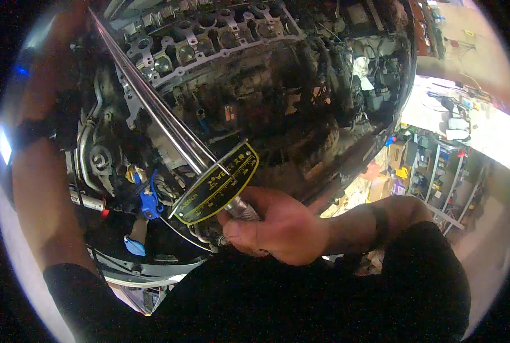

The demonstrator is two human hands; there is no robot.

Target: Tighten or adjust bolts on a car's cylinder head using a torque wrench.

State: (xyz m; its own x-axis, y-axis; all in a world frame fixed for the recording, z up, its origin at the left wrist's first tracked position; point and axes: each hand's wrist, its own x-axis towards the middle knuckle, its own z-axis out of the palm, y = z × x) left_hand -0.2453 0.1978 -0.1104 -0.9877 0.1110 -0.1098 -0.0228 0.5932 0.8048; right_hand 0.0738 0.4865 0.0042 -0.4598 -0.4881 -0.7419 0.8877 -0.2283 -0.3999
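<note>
My right hand [278, 226] grips the knurled metal handle of a long beam-type torque wrench [152, 103]. Its shiny shaft runs up and left across the engine [249, 74] toward the top left corner. A curved black and yellow scale plate [218, 184] sits just above my fingers. My left arm [41, 171] reaches up along the left edge; its hand is out of sight near the wrench's far end. The open cylinder head [203, 40] with several round bores lies at the top.
A blue clip [148, 203] and a blue cap [134, 246] sit in the engine bay at lower left. Hoses and wiring crowd the bay at right. Beyond the car, shelves with boxes [432, 171] and a cluttered workbench [455, 111] stand at right.
</note>
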